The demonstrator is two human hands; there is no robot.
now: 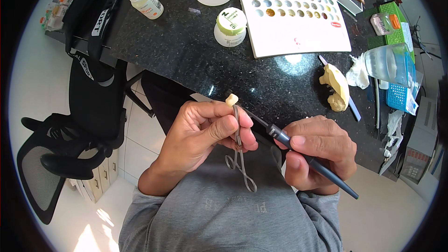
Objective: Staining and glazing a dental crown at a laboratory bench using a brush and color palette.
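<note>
Pinched in my left hand (191,133) is a pair of locking forceps (238,151), its ring handles hanging down toward my grey shirt. At the tip of the forceps sits a small cream tooth crown (232,99). My right hand (324,151) grips a slim brush (278,135) with a dark tapered handle, like a pen. The thin front end of the brush points up and left, close to the crown and partly behind my left fingertips. Whether its tip touches the crown I cannot tell.
A white palette (298,37) with coloured wells lies on the black speckled countertop (172,42). Near it are a green-lidded jar (230,28), a dropper bottle (144,2), a yellowish dental cast (337,86), a tissue (357,72) and a tilted glass (387,64). A black chair (95,102) stands left.
</note>
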